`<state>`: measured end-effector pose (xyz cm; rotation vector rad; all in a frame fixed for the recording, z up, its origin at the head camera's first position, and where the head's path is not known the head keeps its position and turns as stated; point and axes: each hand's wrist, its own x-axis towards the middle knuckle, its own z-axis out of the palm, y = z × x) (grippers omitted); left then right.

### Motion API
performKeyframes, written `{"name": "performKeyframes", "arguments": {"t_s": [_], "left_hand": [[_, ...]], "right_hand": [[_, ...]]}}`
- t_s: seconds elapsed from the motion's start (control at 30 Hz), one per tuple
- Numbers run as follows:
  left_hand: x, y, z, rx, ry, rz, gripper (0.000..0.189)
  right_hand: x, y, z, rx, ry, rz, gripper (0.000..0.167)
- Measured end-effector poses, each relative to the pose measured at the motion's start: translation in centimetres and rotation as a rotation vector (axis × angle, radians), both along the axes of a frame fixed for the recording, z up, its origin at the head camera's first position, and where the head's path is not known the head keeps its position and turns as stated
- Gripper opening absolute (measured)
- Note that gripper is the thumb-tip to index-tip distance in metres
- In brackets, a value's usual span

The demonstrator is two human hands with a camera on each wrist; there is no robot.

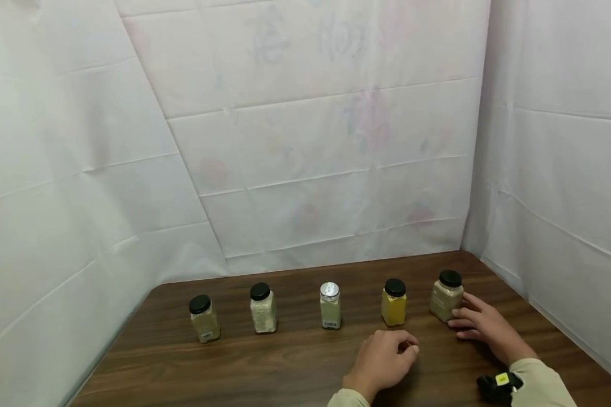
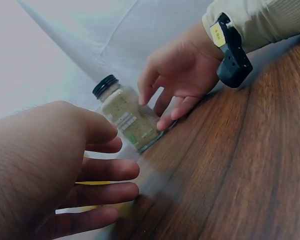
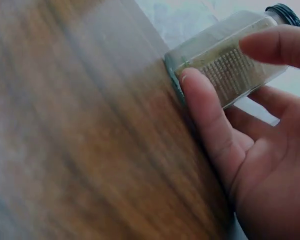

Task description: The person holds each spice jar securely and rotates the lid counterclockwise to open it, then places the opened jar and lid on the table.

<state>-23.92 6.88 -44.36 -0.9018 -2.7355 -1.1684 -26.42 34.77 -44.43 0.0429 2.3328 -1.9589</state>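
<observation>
At the right end of a row stands a square glass spice jar (image 1: 445, 299) with a black lid and beige powder inside. My right hand (image 1: 483, 328) is at its right side, fingers spread and fingertips right at the glass. In the right wrist view, the fingers (image 3: 205, 95) overlap the jar's printed side (image 3: 225, 70). My left hand (image 1: 384, 362) is over the table, in front of a black-lidded jar of yellow powder (image 1: 394, 305). Its fingers (image 2: 110, 170) are loosely bent with nothing held between them.
Further left on the wooden table (image 1: 265, 367) stand a silver-lidded jar (image 1: 330, 308), a black-lidded jar of pale contents (image 1: 263, 311) and another black-lidded jar (image 1: 205, 322). White cloth walls (image 1: 310, 169) enclose the back and sides. A black wrist device (image 1: 499, 387) is on my right wrist.
</observation>
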Motion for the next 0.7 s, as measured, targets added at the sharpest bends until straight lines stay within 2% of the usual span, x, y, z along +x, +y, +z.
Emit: {"name": "performKeyframes", "arguments": {"t_s": [0.13, 0.33, 0.57, 0.7], "left_hand": [[0.07, -0.14, 0.17, 0.027, -0.015, -0.008, 0.014], [0.19, -0.29, 0.60, 0.130, -0.098, -0.027, 0.014], [0.12, -0.08, 0.47, 0.101, -0.079, -0.041, 0.015], [0.20, -0.05, 0.26, 0.098, -0.090, -0.037, 0.013]], "right_hand": [[-0.04, -0.17, 0.01, -0.006, -0.012, -0.010, 0.081], [-0.09, -0.39, 0.06, 0.002, -0.005, -0.017, 0.078], [-0.32, -0.42, -0.16, 0.024, 0.049, -0.023, 0.077], [-0.15, -0.39, -0.41, 0.027, 0.044, -0.035, 0.078]]}}
